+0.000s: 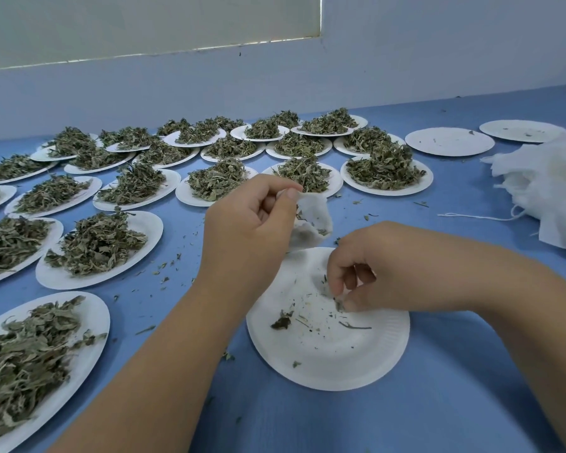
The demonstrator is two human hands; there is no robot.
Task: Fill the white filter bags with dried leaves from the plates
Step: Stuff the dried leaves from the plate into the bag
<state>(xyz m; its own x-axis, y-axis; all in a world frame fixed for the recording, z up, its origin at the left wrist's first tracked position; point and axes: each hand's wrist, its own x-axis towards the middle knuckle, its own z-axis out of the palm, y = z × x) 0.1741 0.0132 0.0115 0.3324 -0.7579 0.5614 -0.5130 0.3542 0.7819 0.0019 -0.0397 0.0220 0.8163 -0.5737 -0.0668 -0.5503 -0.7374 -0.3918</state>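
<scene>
From the head camera, the left hand (252, 220) holds a white filter bag (314, 217) just above the far edge of a nearly bare paper plate (340, 364); its thumb and forefinger pinch the bag's rim, with the other fingers curled in under them. The bag hangs slack and crumpled with its mouth partly open, and a few dark leaf bits show inside. The right hand (373, 273) is down on the plate, its fingertips drawn together on a small pinch of dried leaves (339, 304); a little clump (281, 322) and a thin stem (353, 326) lie apart on the plate.

The bag looks very light, soft and floppy; it will likely fold shut unless the rim is held and spread, so the rim is the place to grip. The leaves look dry, brittle and nearly weightless; a hard squeeze may crumble them, and loose bits may fall, as the crumbs on the blue table (438, 413) suggest.

Many plates heaped with leaves (98, 243) cover the left and the far side of the table; two almost bare plates (450, 141) sit far right; a heap of white bags (543, 191) lies at the right edge, a white string (471, 217) trailing from it.
</scene>
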